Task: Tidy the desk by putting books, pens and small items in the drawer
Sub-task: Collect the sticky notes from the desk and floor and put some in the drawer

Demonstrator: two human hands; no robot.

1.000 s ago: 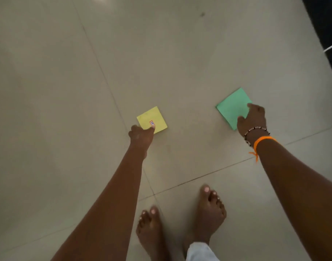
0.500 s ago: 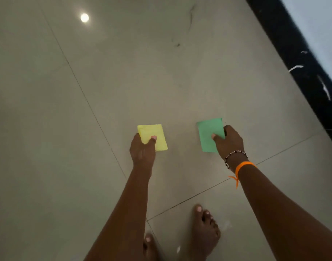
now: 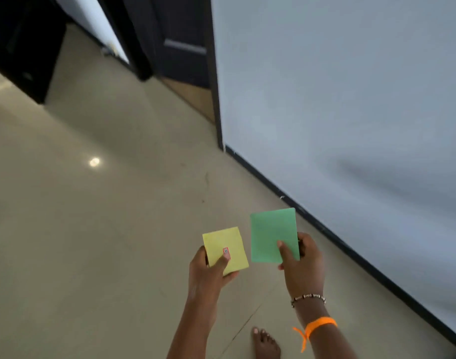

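Two hands hold pads: left hand [image 3: 208,270] yellow pad [image 3: 225,248], right hand [image 3: 303,265] green pad [image 3: 272,234].

Beige tiled floor [image 3: 97,229], glossy, thin grout lines.

One bare foot [image 3: 265,344] stands on it at the bottom edge. A round light glare shows left of centre. Dark skirting [image 3: 351,251] meets it along the right.
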